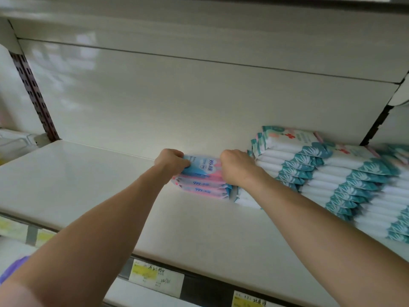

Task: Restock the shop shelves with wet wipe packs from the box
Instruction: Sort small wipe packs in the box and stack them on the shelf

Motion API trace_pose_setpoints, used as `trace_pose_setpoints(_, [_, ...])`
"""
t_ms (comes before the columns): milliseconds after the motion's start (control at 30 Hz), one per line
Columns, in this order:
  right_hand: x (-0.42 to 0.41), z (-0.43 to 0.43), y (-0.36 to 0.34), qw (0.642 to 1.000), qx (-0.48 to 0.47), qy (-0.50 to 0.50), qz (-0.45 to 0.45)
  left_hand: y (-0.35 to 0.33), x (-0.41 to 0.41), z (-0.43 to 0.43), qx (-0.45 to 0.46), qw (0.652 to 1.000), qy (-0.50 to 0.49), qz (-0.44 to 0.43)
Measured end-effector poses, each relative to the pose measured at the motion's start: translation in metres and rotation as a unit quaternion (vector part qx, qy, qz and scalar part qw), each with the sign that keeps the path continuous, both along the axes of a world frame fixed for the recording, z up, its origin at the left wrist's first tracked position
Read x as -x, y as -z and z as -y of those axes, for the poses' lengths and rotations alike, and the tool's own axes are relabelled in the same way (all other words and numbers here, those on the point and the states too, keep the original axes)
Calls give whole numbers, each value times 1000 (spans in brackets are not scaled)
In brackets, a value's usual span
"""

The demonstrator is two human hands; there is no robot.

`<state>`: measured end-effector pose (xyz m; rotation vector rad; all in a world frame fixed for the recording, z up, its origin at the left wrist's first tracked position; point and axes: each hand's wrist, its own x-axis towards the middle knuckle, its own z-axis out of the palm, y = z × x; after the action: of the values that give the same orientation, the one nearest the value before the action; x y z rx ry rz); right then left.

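Note:
A small stack of pink-and-blue wet wipe packs (202,180) lies near the back of the white shelf (93,185). My left hand (171,161) grips the stack's left end, fingers curled over the top pack. On the right end, my right hand (238,168) holds the same stack, its fingers hidden behind the packs. Directly to the right, touching the stack, stand tall piles of white-and-teal wipe packs (321,171). The box is not in view.
The shelf's back panel (177,96) rises right behind the packs. A slotted upright (33,89) stands at the left, another at the right (376,125). Price labels (156,279) line the shelf's front edge. Bare shelf surface stretches to the left of my hands.

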<state>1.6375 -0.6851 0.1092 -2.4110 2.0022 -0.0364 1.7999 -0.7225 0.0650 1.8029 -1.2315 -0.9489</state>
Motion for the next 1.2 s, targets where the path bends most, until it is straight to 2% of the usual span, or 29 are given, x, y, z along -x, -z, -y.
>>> trace_pose_setpoints(133, [-2, 1, 9, 999, 15, -16, -39, -7, 1, -1, -17, 999, 32, 29])
trace_pose_setpoints(233, [-4, 8, 18, 998, -6, -39, -42, -7, 3, -4, -55, 997, 59, 2])
trace_pose_setpoints(433, [-3, 11, 27, 998, 0, -55, -34, -5, 7, -2, -37, 998, 40, -12])
trace_pose_setpoints(667, [1, 8, 25, 997, 16, -63, -32, -3, 6, 0, -56, 998, 40, -13])
trace_pose_setpoints(800, [0, 8, 23, 997, 43, -59, -34, -7, 1, -1, -49, 996, 21, -64])
trace_pose_setpoints(967, [-3, 8, 9, 994, 96, -56, -8, -6, -4, -4, -12, 999, 3, -53])
trace_pose_setpoints(1033, [-4, 8, 6, 988, 139, -62, 9, -9, -9, -5, 2, 995, -16, -98])
trace_pose_setpoints(1067, [-7, 7, 6, 985, 158, -67, 12, -11, -11, -7, 1, 987, -25, -158])
trace_pose_setpoints(1133, [-15, 7, 7, 977, 190, -95, 26, -15, -10, -13, -20, 956, -13, -292])
trace_pose_setpoints(1200, [-30, 5, 10, 972, 184, -137, 50, -16, -6, -18, -25, 927, -7, -373])
